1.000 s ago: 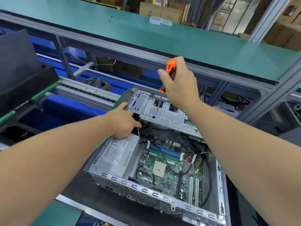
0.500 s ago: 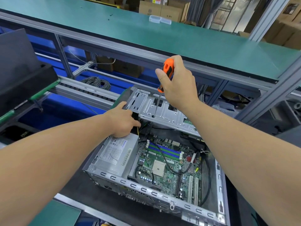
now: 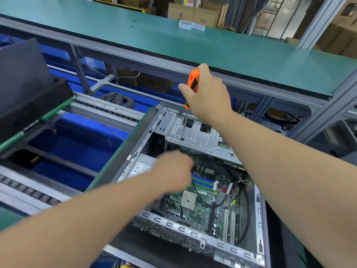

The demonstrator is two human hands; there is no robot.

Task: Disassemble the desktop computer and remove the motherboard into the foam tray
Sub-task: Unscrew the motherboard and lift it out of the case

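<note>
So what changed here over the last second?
The left hand left the power supply's far corner and swung right, over the motherboard; it is motion-blurred, its grip unclear. The right hand still grips the orange screwdriver, its tip on the drive cage.

Computer case [image 3: 202, 241] open on surface [image 3: 135, 246], near centre. Motherboard [image 3: 210, 198] inside case, right of power supply [image 3: 141, 168]. Drive cage [image 3: 195, 132] at far end of case, above board. Screwdriver [image 3: 188, 105] upright, tip on drive cage, gripped by right hand [image 3: 207, 95]. Left hand [image 3: 173, 171] over power supply edge, blurred. Foam tray [image 3: 29, 89] far left. Cable coil [image 3: 117, 98] behind case, left. Shelf [image 3: 212, 47] beyond, two small boxes [image 3: 191, 25] on it.
</note>
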